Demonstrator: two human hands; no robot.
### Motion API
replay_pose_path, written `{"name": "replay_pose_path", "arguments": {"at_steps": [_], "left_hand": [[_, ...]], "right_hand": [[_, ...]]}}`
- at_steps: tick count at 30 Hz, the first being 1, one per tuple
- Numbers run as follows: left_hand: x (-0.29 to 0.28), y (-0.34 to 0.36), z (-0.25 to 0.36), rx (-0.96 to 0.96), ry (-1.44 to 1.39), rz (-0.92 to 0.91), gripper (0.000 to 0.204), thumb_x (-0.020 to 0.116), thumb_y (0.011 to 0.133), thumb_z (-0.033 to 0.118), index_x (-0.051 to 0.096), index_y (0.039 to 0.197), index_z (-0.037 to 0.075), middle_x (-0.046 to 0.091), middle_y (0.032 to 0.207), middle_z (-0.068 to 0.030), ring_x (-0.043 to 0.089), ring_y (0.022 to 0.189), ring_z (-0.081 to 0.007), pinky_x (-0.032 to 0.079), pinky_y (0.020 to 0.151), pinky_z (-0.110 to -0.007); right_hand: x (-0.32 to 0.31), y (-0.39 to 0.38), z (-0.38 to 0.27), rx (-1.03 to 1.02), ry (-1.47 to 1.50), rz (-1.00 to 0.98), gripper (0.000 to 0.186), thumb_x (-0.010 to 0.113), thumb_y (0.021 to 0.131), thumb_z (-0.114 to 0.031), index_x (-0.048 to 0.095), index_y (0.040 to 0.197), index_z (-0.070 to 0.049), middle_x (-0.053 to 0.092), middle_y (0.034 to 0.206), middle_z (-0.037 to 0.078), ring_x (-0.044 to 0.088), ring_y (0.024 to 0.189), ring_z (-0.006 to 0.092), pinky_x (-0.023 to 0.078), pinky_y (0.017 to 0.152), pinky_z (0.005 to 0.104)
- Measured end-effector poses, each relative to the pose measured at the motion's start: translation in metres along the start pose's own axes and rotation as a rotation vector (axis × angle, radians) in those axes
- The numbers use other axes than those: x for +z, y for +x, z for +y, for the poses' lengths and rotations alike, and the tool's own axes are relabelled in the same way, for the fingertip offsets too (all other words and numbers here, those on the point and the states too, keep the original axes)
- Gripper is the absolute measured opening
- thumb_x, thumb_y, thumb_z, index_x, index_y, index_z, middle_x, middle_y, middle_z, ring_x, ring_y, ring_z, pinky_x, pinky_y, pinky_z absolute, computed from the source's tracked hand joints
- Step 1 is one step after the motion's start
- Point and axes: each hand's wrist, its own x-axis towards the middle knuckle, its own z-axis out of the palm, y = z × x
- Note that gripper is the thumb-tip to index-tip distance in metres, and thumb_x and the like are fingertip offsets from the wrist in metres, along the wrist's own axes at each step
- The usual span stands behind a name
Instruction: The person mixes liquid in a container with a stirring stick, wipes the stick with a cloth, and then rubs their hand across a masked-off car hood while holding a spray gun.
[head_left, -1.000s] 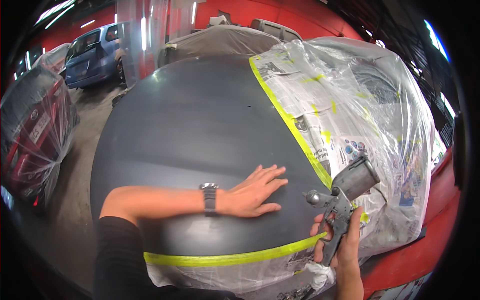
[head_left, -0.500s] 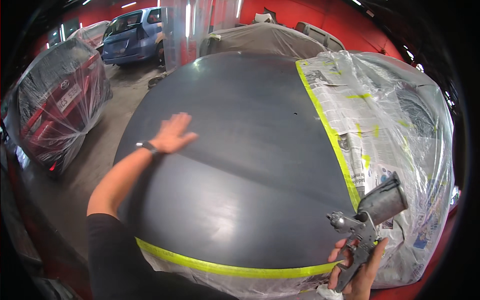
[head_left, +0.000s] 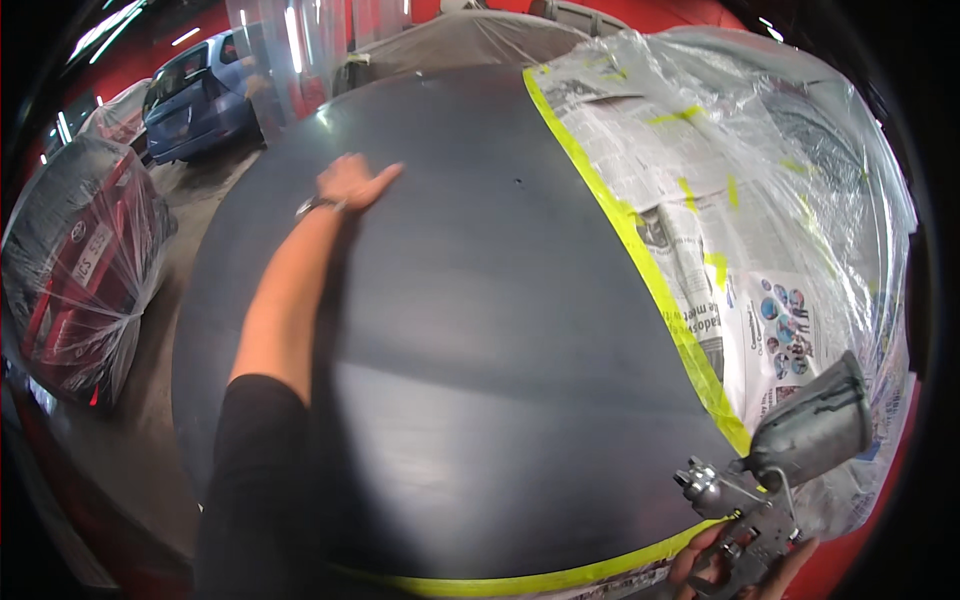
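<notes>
A large, curved, dark grey car panel (head_left: 470,300) spreads out in front of me. Toward its far left part, my left hand (head_left: 352,183) lies flat on the surface, fingers stretched and thumb out to the right, with a band around the wrist. At the lower right, my right hand (head_left: 698,562) grips a metal spray gun (head_left: 752,535) by its handle, partly cut off by the lower edge. The gun's grey paint cup (head_left: 815,425) tilts up to the right, and its nozzle points left over the panel's near right corner.
Yellow masking tape (head_left: 640,262) edges the panel on the right and near sides. Beyond it lie newspaper sheets (head_left: 650,150) and clear plastic film (head_left: 850,120). A plastic-wrapped red car (head_left: 75,265) stands at left, a blue car (head_left: 195,110) farther back. A covered vehicle (head_left: 470,38) is behind the panel.
My left hand has slid farther away across the panel, the arm now straighter. The view has shifted to the right. The spray gun stays in my right hand, lower in the picture.
</notes>
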Motion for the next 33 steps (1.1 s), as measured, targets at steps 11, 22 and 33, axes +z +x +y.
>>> {"name": "replay_pose_path", "arguments": {"at_steps": [11, 22, 33], "left_hand": [[0.049, 0.011, 0.259, 0.792, -0.223, -0.177, 0.099, 0.039, 0.093, 0.076, 0.031, 0.157, 0.001, 0.029, 0.164, -0.0198, 0.025, 0.151, -0.0374, 0.016, 0.122, -0.061], [-0.019, -0.270, 0.247, 1.564, -0.551, -0.305, 0.091, 0.053, 0.097, 0.060, 0.027, 0.155, -0.005, 0.022, 0.164, -0.0273, 0.018, 0.154, -0.0412, 0.014, 0.122, -0.064], [-0.022, -0.074, -0.120, -0.044, -0.032, -0.020, 0.077, 0.051, 0.093, 0.066, 0.054, 0.139, 0.003, 0.053, 0.145, -0.0209, 0.050, 0.134, -0.0389, 0.042, 0.108, -0.051]], "right_hand": [[-0.028, -0.003, 0.010, 0.075, 0.008, -0.056, 0.114, 0.035, 0.079, -0.094, 0.034, 0.153, -0.007, 0.064, 0.109, 0.015, 0.063, 0.066, 0.0199, 0.053, 0.047, 0.0290], [-0.055, -0.003, 0.055, 0.057, 0.637, 0.075, 0.115, 0.033, 0.078, -0.095, 0.033, 0.154, -0.008, 0.065, 0.107, 0.014, 0.060, 0.064, 0.0186, 0.048, 0.043, 0.0285], [-0.054, -0.050, 0.040, -0.025, 0.278, 0.089, 0.106, 0.027, 0.082, -0.094, 0.045, 0.137, -0.006, 0.066, 0.098, 0.015, 0.060, 0.056, 0.0214, 0.048, 0.042, 0.0304]]}}
